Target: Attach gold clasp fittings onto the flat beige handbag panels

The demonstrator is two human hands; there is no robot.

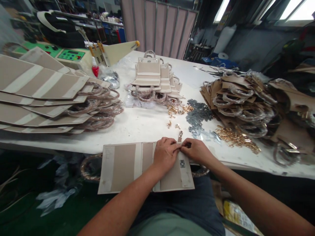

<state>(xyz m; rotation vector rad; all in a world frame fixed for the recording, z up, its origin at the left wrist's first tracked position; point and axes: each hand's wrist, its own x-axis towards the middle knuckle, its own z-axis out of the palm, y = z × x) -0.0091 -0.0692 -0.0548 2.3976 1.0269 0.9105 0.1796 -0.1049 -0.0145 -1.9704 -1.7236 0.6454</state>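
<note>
A flat beige and cream bag panel (pixel 123 165) lies across the near table edge and over my lap. My left hand (pixel 166 154) presses on its right part with fingers curled, pinching at its top edge. My right hand (pixel 195 151) pinches the same spot from the right. Between the two hands a small metal clasp piece (pixel 180 135) sticks up at the panel's top edge. A small metal plate (pixel 182 163) sits on the panel just below my hands. A wrapped round handle (pixel 90 167) shows beside the panel's left end.
Stacked beige panels with wrapped handles (pixel 49 95) fill the left of the white table (pixel 142 124). A smaller stack (pixel 151 78) lies at centre back, brown pieces (pixel 243 98) at the right. Gold fittings (pixel 236 137) and grey metal plates (pixel 199 114) are scattered ahead. A green control box (pixel 70 55) stands back left.
</note>
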